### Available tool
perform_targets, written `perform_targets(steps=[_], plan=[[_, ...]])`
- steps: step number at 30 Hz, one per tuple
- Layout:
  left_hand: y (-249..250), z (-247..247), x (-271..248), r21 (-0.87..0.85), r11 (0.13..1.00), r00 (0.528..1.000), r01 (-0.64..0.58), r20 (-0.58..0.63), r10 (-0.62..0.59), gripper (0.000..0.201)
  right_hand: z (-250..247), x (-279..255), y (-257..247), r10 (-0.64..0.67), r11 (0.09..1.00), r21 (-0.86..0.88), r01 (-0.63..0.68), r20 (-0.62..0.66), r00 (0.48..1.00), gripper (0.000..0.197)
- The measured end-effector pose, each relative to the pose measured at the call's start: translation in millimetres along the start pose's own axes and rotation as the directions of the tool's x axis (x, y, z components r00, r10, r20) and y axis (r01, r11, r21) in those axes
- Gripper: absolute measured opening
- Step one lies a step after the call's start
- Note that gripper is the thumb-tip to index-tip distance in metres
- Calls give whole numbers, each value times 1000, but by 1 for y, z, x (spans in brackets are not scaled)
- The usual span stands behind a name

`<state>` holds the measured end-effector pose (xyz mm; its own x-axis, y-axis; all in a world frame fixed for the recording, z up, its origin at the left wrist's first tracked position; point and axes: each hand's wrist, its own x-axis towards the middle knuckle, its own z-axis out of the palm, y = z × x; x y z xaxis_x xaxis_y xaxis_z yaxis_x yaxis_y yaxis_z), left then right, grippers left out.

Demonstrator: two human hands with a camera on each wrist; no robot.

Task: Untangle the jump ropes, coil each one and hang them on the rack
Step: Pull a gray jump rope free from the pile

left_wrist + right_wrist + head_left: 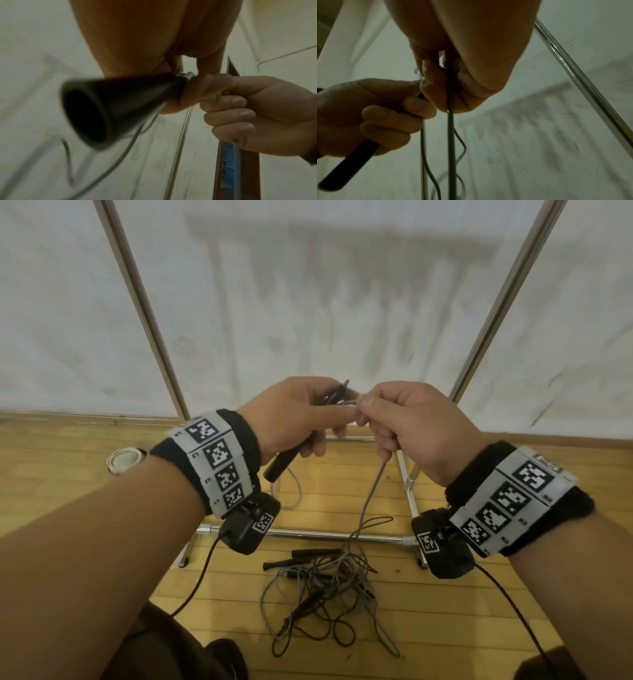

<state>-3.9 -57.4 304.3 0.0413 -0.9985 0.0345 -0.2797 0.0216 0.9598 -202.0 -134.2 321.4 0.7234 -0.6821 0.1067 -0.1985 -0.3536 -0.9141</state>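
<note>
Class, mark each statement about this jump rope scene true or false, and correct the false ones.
1. The left hand holds a black tapered jump rope handle. True.
2. The right hand is empty with straight fingers. False: its fingers pinch a thin grey rope cord that hangs down to the floor.
3. A tangled pile of grey and black jump ropes lies on the wooden plank floor. True.
4. Coiled ropes already hang on the chrome metal rack. False: none shows on it; the ropes are on the floor or in the hands.
5. The two hands are far apart. False: they meet, fingers touching.
</note>
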Motion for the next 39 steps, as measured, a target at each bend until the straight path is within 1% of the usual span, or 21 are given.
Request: perform_targets(steps=[2, 4, 7, 9, 11, 14, 15, 17, 18, 20, 21, 23, 25, 27, 29, 31, 33, 34, 35, 37, 39], plan=[[2, -2, 3, 21, 999, 995, -25, -96, 27, 23, -4, 1, 2, 6, 1000, 12, -6, -7, 1000, 29], [2, -9, 6, -10, 998, 981, -55, -184, 52, 23, -7, 2, 10, 23, 1000, 1, -23, 5, 1000, 26], [-1, -22, 9, -96, 991, 936, -90, -347, 51, 20, -8, 2, 33, 79, 995, -72, -75, 41, 996, 26], [-1, -34, 9, -185, 976, 870, -118, -493, 12, 19, -9, -1, 53, 137, 979, -166, -121, 89, 987, 28], [1, -51, 7, -234, 964, 779, -127, -625, -49, 17, -11, -6, 75, 201, 950, -269, -159, 136, 970, 31], [-1, -75, -1, -268, 956, 657, -118, -743, -127, 16, -14, -13, 107, 294, 919, -315, -235, 153, 943, 35], [-4, -82, -3, -269, 956, 632, -113, -762, -140, 16, -14, -16, 116, 326, 904, -343, -257, 161, 931, 37], [-10, -87, -5, -259, 963, 619, -72, -769, -160, 16, -13, -23, 133, 399, 855, -434, -284, 200, 895, 41], [-12, -86, -5, -255, 966, 631, -28, -754, -181, 16, -12, -26, 139, 434, 826, -486, -286, 224, 873, 42], [-19, -81, -4, -230, 967, 680, 106, -693, -239, 11, -9, -30, 145, 486, 762, -590, -266, 251, 837, 42], [-23, -77, -4, -201, 963, 703, 177, -660, -267, 15, -9, -29, 143, 498, 733, -632, -251, 248, 831, 42], [-27, -69, -3, -121, 955, 751, 269, -594, -287, 20, -9, -22, 128, 481, 713, -659, -239, 212, 851, 42], [-26, -57, -4, -36, 961, 833, 273, -491, -255, 20, -9, -13, 104, 412, 765, -596, -242, 165, 896, 41], [-24, -44, -3, 9, 977, 920, 215, -338, -199, 23, -6, -7, 75, 322, 848, -488, -209, 161, 933, 39], [-20, -28, 0, 3, 986, 975, 167, -150, -164, 27, -4, -5, 48, 244, 914, -369, -166, 175, 954, 36], [-16, -12, 1, -44, 985, 985, 166, 44, -164, 27, -3, -3, 26, 184, 953, -269, -136, 161, 970, 35], [-13, -2, 0, -68, 983, 973, 172, 171, -158, 20, -4, -2, 13, 143, 977, -177, -119, 128, 981, 35], [-12, 1, 0, -61, 985, 971, 159, 188, -145, 18, -6, -1, 9, 125, 982, -153, -107, 112, 986, 35], [-9, 2, 1, -49, 989, 977, 138, 169, -128, 18, -7, -1, 7, 111, 986, -138, -97, 101, 989, 34], [-4, -2, 3, -23, 996, 996, 84, 40, -83, 19, -8, 0, 7, 101, 992, -89, -93, 95, 990, 30], [0, -9, 5, -17, 999, 993, 46, -106, -47, 20, -6, 1, 11, 104, 994, -39, -101, 94, 990, 25]])
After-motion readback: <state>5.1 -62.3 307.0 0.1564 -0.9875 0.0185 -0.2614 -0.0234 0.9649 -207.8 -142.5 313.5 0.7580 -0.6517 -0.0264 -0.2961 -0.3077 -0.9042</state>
